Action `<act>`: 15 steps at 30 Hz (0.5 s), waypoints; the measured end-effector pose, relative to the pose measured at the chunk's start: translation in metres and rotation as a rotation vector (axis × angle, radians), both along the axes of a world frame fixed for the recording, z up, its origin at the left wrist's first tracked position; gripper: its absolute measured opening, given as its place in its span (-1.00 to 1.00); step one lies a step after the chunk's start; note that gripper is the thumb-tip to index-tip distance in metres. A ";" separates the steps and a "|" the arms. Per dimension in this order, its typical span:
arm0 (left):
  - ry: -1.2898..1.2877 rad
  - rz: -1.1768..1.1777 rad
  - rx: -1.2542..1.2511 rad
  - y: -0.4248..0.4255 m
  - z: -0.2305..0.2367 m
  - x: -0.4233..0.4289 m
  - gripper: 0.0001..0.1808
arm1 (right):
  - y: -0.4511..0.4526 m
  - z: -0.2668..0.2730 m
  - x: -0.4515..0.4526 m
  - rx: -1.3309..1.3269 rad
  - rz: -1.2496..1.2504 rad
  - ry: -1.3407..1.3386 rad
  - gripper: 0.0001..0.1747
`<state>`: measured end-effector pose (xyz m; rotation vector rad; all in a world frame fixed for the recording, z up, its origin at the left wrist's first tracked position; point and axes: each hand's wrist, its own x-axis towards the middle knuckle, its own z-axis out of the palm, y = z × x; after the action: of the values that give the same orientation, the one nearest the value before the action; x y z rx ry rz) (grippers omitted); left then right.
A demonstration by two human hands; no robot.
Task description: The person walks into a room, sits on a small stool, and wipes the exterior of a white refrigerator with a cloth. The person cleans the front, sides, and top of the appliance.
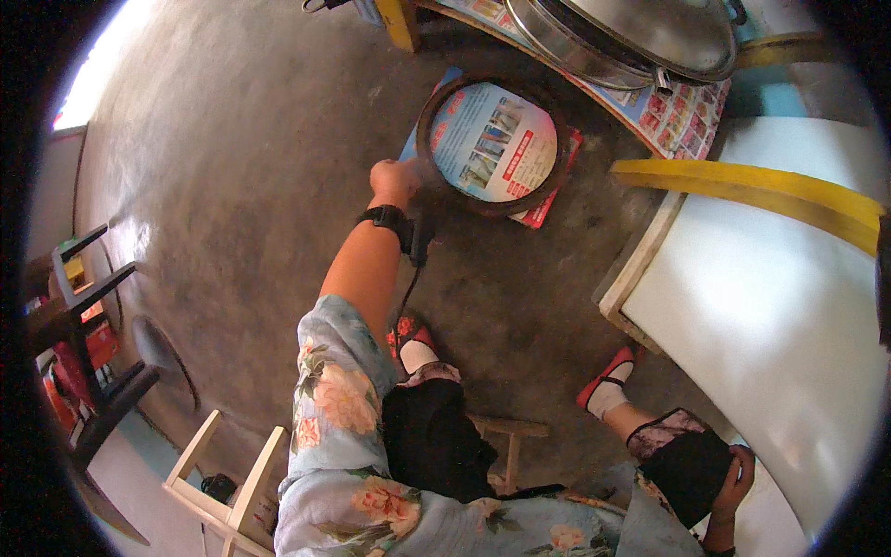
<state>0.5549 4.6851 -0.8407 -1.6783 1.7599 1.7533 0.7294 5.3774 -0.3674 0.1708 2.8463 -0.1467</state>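
Observation:
My left hand [395, 182], its fingers curled and partly blurred, is at the left edge of a dark round ring [495, 207] on the floor. Whether it grips the ring is unclear. Inside the ring and beyond its edges a printed sheet or board [480, 150] shows, with pictures and writing. On the left wrist is a black strap [384, 217] with a dark block beside it, from which a thin cable hangs. Far to the lower right, my right hand [734, 480] rests on the black cloth over my knee, with no object visible in it.
At the top, a large metal pan with a lid [619, 42] stands on a low table with a printed cover [686, 122]. A yellow bar [752, 184] crosses above a white panel [752, 299] at right. Wooden stool legs [240, 487] and black furniture [104, 348] stand left.

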 end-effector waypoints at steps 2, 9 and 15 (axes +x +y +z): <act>0.128 0.137 0.061 0.000 0.005 0.003 -0.79 | 0.000 0.000 0.000 -0.024 -0.014 0.007 -0.77; 0.227 0.362 0.317 -0.002 0.028 0.005 -0.77 | -0.007 0.001 -0.002 -0.034 -0.019 0.014 -0.78; 0.002 0.101 0.090 0.006 0.024 -0.004 -0.69 | -0.005 0.001 -0.001 -0.039 -0.046 0.005 -0.78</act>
<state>0.5508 4.6911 -0.8164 -1.7567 1.5977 1.8469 0.7287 5.3726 -0.3664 0.2283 2.8438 -0.2120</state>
